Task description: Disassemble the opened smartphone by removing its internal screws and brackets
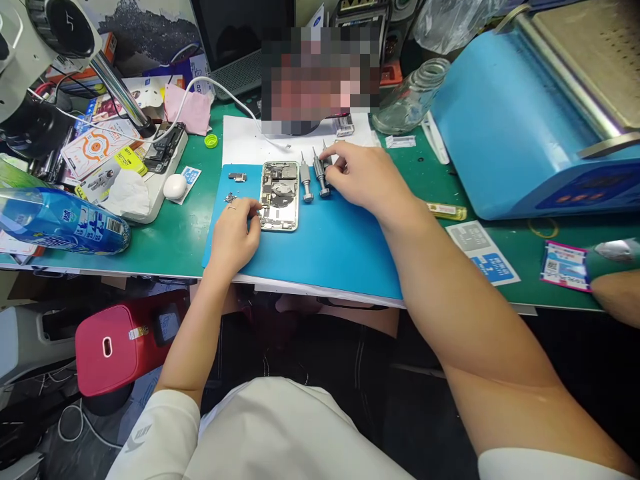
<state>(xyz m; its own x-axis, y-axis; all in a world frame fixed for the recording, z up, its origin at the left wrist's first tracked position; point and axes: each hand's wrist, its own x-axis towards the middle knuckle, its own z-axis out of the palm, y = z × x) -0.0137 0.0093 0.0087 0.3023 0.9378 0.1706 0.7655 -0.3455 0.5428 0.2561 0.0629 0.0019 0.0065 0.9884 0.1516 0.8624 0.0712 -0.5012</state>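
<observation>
An opened smartphone (283, 217) with its inner parts bare lies on the blue mat (330, 257). My left hand (234, 235) is closed at the phone's left edge, its bent fingertips touching it. Beside the phone stand grey precision screwdrivers, one of them a screwdriver (306, 181) near the phone's right edge and another screwdriver (320, 175) just right of it. My right hand (361, 175) curls thumb and forefinger round a third screwdriver (325, 159), partly hidden by the fingers. A small phone part (237, 177) and tiny metal pieces (230, 198) lie left of the phone.
A blue machine (505, 140) stands right, near a glass jar (410, 100). Left are a microscope (50, 60), a white earbud case (175, 187) and a blue bottle (65, 223). A white cable (220, 83) arches over the bench. Another person's arm (617, 293) shows far right.
</observation>
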